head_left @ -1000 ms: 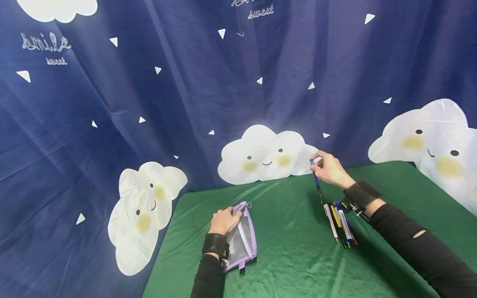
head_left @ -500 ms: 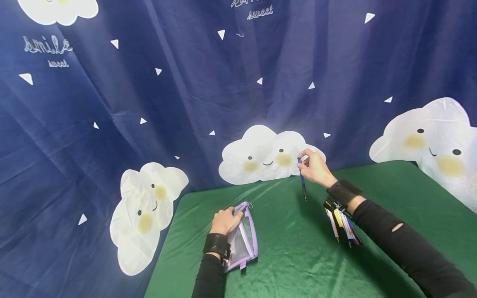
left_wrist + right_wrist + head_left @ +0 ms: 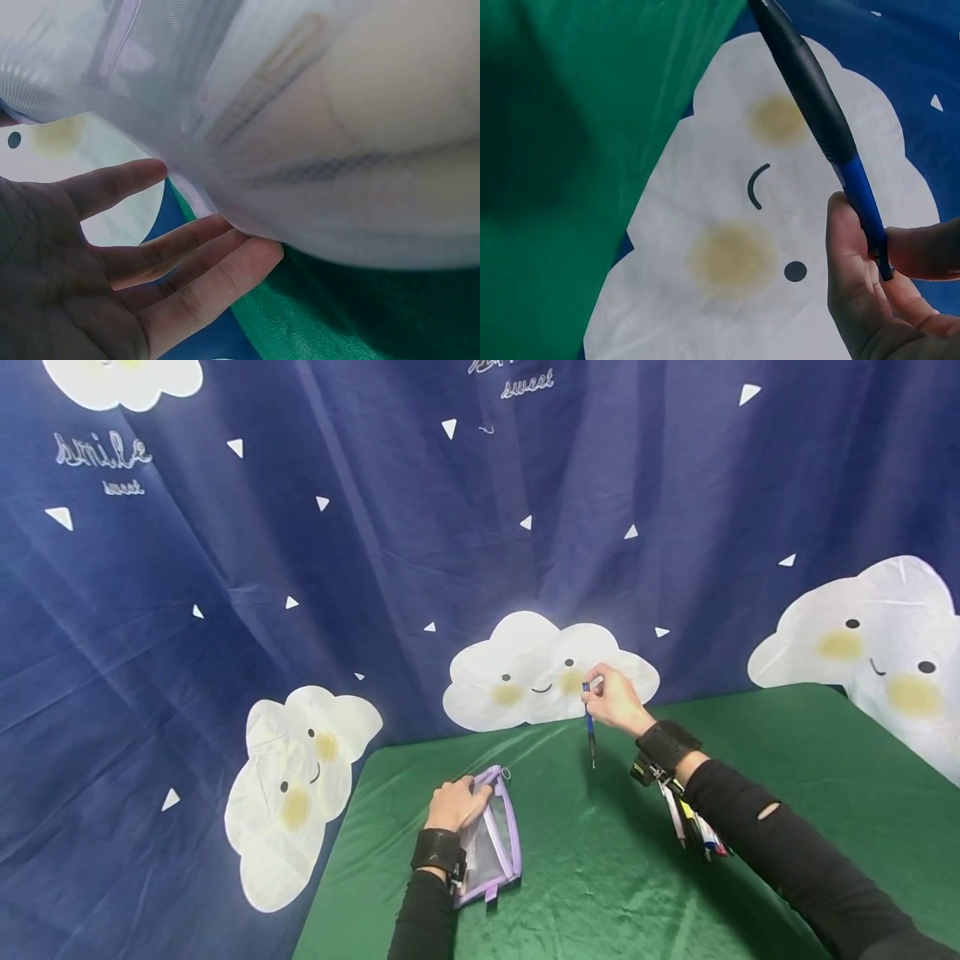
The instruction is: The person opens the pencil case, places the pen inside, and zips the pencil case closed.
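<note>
A translucent zip pouch point(image 3: 498, 847) with purple edging lies on the green cloth, left of middle. My left hand point(image 3: 453, 805) grips its upper left edge; in the left wrist view the fingertips point(image 3: 259, 255) meet the rim of the cloudy plastic point(image 3: 337, 202). Its zip seems to run down the middle, and part of the pouch is hidden under the hand. Raised above the cloth, my right hand point(image 3: 613, 697) pinches a blue ballpoint pen point(image 3: 589, 727) with a black grip near its top end, tip pointing down. Thumb and fingers close on the blue barrel point(image 3: 861, 191) in the right wrist view.
Several pens and markers point(image 3: 690, 822) lie side by side at the right, partly hidden behind the right wrist and sleeve. Green cloth point(image 3: 585, 877) covers the table. A dark blue curtain point(image 3: 375, 552) with printed clouds hangs along the back edge.
My right hand has carried the blue pen leftward, away from the other pens and toward the pouch. The left hand keeps its place on the pouch.
</note>
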A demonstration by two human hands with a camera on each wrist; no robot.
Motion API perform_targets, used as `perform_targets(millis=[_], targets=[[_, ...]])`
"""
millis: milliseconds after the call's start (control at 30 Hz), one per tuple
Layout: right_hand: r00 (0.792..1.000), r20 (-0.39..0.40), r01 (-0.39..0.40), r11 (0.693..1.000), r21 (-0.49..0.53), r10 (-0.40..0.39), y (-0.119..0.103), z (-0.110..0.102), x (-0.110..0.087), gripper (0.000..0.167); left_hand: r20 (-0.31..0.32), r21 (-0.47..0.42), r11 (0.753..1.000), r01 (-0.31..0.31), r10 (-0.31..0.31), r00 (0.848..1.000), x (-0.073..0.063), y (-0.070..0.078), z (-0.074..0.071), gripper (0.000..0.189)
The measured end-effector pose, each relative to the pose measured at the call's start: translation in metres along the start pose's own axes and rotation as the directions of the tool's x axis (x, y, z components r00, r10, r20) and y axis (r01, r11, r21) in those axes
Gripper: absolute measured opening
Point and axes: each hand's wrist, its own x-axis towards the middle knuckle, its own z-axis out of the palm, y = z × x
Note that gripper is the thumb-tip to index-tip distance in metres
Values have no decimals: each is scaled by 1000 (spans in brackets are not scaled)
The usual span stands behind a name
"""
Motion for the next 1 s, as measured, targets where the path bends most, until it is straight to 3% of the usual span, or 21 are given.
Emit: perform_targets(millis=[300,533,1000], targets=[[999,23,-41,998,46,40,-5,20,0,36,-3,-1,1000,0,0,1000,0,-2,4,63],[997,61,-42,996,83,37,-10,37,1,34,2,-8,1000,6,-6,1000,2,-2,5,65],[989,97,-127,964,233,107,-34,69,-1,35,-18,-8,1000,-3,2,1000,5,-4,6,62]])
